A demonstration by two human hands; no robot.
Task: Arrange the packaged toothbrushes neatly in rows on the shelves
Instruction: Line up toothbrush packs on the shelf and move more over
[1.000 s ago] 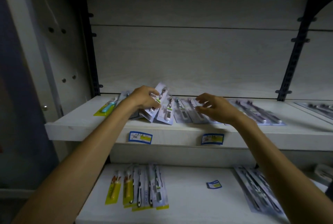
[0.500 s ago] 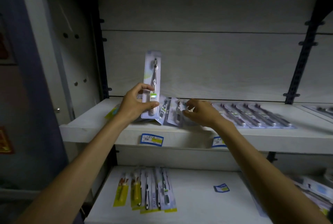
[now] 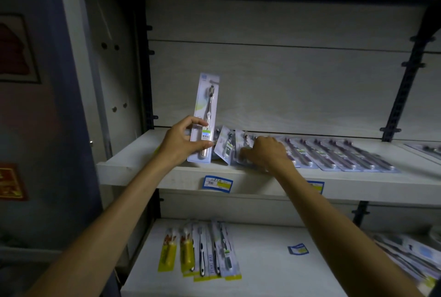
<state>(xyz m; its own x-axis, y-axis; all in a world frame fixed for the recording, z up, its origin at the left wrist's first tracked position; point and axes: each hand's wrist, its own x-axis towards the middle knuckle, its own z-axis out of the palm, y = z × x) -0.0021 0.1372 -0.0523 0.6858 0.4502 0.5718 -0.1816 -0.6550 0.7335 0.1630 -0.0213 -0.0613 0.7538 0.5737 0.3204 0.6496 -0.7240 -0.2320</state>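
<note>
- The left hand (image 3: 183, 141) is gripping one packaged toothbrush (image 3: 204, 117) near its lower end, thumb and fingers curled round it, holding it upright above the upper shelf (image 3: 133, 165), probably to keep it clear while a slot is being made.
- The right hand (image 3: 263, 153) is pressing curled fingers onto the loose tilted packs (image 3: 226, 147); whether it is pinching one, I cannot tell.
- To its right, a flat row of packs (image 3: 338, 156) is lying side by side, seemingly already ordered.
- More packs (image 3: 202, 251) are lying on the lower shelf (image 3: 262, 273).
</note>
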